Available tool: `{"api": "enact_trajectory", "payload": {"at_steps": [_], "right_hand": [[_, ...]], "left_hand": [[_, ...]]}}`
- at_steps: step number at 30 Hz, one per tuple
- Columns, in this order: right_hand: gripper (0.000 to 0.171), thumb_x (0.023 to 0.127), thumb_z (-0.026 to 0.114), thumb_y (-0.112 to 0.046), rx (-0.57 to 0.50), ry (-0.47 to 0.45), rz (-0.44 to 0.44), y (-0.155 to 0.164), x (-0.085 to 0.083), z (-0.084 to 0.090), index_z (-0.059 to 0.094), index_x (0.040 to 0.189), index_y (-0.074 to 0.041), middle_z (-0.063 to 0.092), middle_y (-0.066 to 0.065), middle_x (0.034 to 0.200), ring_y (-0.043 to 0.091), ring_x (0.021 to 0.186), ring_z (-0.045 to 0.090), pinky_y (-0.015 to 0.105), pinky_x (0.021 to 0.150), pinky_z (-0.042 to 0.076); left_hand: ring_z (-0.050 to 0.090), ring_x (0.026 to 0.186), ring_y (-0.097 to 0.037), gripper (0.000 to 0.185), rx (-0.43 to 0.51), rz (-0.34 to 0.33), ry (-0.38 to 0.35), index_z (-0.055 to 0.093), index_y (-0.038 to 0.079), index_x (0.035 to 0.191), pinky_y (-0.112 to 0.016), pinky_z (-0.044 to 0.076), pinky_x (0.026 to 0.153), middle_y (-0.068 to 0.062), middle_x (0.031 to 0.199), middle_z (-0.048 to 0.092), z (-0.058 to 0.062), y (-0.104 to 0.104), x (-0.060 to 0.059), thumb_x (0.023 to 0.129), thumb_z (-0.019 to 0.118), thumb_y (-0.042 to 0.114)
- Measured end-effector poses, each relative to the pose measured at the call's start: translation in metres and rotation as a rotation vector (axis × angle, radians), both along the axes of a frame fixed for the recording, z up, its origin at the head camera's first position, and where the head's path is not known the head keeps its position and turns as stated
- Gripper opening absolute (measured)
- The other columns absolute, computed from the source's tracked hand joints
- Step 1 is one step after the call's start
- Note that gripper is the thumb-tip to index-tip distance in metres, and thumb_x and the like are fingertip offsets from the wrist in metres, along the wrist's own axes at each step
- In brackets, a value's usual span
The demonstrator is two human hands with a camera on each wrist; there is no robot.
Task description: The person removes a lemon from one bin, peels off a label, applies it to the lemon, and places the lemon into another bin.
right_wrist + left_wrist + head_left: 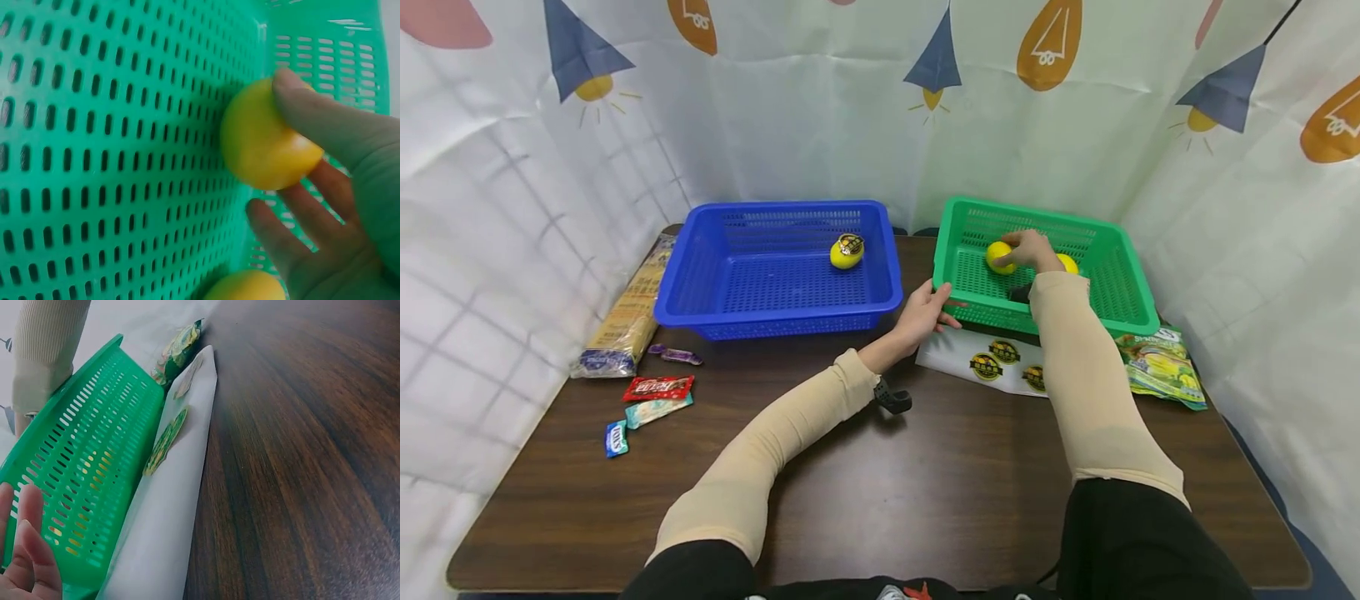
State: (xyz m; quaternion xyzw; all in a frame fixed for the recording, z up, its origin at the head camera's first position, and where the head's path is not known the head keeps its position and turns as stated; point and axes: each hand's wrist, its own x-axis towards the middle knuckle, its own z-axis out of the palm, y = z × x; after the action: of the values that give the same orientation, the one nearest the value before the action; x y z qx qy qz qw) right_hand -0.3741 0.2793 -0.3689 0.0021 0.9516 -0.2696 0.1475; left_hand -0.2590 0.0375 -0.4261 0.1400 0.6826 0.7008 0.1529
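Note:
In the head view, a green basket holds two yellow lemons. My right hand reaches inside and pinches one lemon between thumb and fingers; the right wrist view shows this lemon near the basket wall. The other lemon lies beside the hand, partly hidden. My left hand touches the basket's near left corner, thumb at the rim and fingers extended along the outside. In the blue basket sits one lemon bearing a black-and-gold sticker.
A white sticker sheet lies before the green basket, with a green snack packet to its right. Left of the blue basket are a long yellow package, a purple candy, a red packet and small wrapped sweets.

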Motion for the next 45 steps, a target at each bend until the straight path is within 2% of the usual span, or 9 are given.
{"api": "enact_trajectory", "payload": {"at_steps": [6, 12, 18, 25, 28, 32, 35, 42, 45], "right_hand": [[0.075, 0.095, 0.066, -0.026, 0.116, -0.078, 0.105, -0.001, 0.001, 0.0, 0.027, 0.157, -0.009, 0.039, 0.026, 0.152, 0.04, 0.126, 0.048, 0.052, 0.106, 0.045], [0.063, 0.097, 0.063, -0.026, 0.13, -0.02, 0.125, -0.008, -0.002, 0.01, 0.039, 0.151, -0.003, 0.042, 0.026, 0.152, 0.044, 0.133, 0.044, 0.055, 0.109, 0.043], [0.058, 0.098, 0.06, -0.025, 0.111, -0.056, 0.138, -0.012, -0.004, 0.018, 0.043, 0.148, 0.0, 0.044, 0.027, 0.15, 0.042, 0.128, 0.051, 0.047, 0.104, 0.051], [0.061, 0.097, 0.06, -0.034, 0.064, 0.099, 0.139, -0.011, 0.002, 0.04, 0.045, 0.148, -0.005, 0.048, 0.025, 0.149, 0.04, 0.127, 0.05, 0.052, 0.104, 0.045], [0.063, 0.096, 0.061, -0.038, -0.065, 0.157, 0.123, -0.01, 0.01, 0.057, 0.045, 0.149, -0.008, 0.047, 0.021, 0.152, 0.035, 0.127, 0.051, 0.05, 0.105, 0.045], [0.062, 0.093, 0.067, -0.039, -0.266, 0.225, 0.112, -0.009, 0.025, 0.076, 0.05, 0.147, -0.013, 0.048, 0.015, 0.153, 0.014, 0.109, 0.061, 0.029, 0.093, 0.051], [0.059, 0.092, 0.069, -0.036, -0.346, 0.284, 0.126, -0.008, 0.039, 0.087, 0.053, 0.144, -0.015, 0.054, 0.011, 0.148, 0.001, 0.097, 0.061, 0.018, 0.083, 0.048], [0.048, 0.088, 0.074, -0.017, -0.443, 0.478, 0.256, -0.011, 0.081, 0.097, 0.062, 0.135, -0.011, 0.068, -0.018, 0.12, 0.001, 0.093, 0.066, 0.014, 0.079, 0.051], [0.047, 0.087, 0.074, -0.011, -0.458, 0.513, 0.323, -0.015, 0.105, 0.094, 0.064, 0.133, -0.009, 0.067, -0.022, 0.115, 0.002, 0.09, 0.068, 0.013, 0.078, 0.054]], "left_hand": [[0.068, 0.065, -0.004, 0.049, -0.011, 0.003, -0.001, 0.041, 0.008, 0.145, -0.028, 0.047, 0.061, -0.019, 0.128, 0.068, 0.002, 0.004, 0.001, 0.107, 0.038, 0.04], [0.067, 0.063, -0.003, 0.052, -0.019, 0.02, -0.001, 0.039, 0.003, 0.145, -0.028, 0.046, 0.061, -0.02, 0.128, 0.068, 0.001, 0.002, 0.003, 0.108, 0.037, 0.04], [0.067, 0.064, -0.005, 0.046, -0.016, 0.019, -0.001, 0.042, 0.006, 0.139, -0.029, 0.045, 0.062, -0.018, 0.128, 0.068, 0.0, 0.002, 0.002, 0.108, 0.036, 0.039], [0.067, 0.066, -0.004, 0.048, -0.029, 0.013, -0.017, 0.041, 0.013, 0.145, -0.03, 0.045, 0.064, -0.017, 0.13, 0.067, -0.001, 0.001, 0.001, 0.107, 0.037, 0.042], [0.068, 0.066, -0.005, 0.049, -0.031, 0.007, -0.011, 0.04, 0.011, 0.145, -0.031, 0.045, 0.065, -0.019, 0.132, 0.066, 0.0, 0.0, 0.001, 0.107, 0.036, 0.043], [0.068, 0.066, -0.006, 0.05, -0.035, 0.007, -0.009, 0.04, 0.012, 0.145, -0.032, 0.044, 0.066, -0.018, 0.132, 0.066, 0.0, -0.002, 0.001, 0.107, 0.036, 0.044], [0.068, 0.066, -0.006, 0.053, -0.038, 0.005, 0.002, 0.037, 0.009, 0.148, -0.032, 0.044, 0.066, -0.019, 0.131, 0.066, 0.0, -0.002, 0.001, 0.107, 0.036, 0.043], [0.068, 0.069, -0.003, 0.054, -0.055, 0.008, 0.024, 0.036, 0.006, 0.149, -0.035, 0.05, 0.075, -0.018, 0.129, 0.067, 0.001, -0.004, 0.001, 0.108, 0.036, 0.041], [0.069, 0.076, -0.006, 0.052, -0.081, 0.012, 0.02, 0.039, 0.008, 0.148, -0.04, 0.053, 0.082, -0.016, 0.128, 0.068, 0.003, -0.006, 0.003, 0.107, 0.037, 0.042]]}}
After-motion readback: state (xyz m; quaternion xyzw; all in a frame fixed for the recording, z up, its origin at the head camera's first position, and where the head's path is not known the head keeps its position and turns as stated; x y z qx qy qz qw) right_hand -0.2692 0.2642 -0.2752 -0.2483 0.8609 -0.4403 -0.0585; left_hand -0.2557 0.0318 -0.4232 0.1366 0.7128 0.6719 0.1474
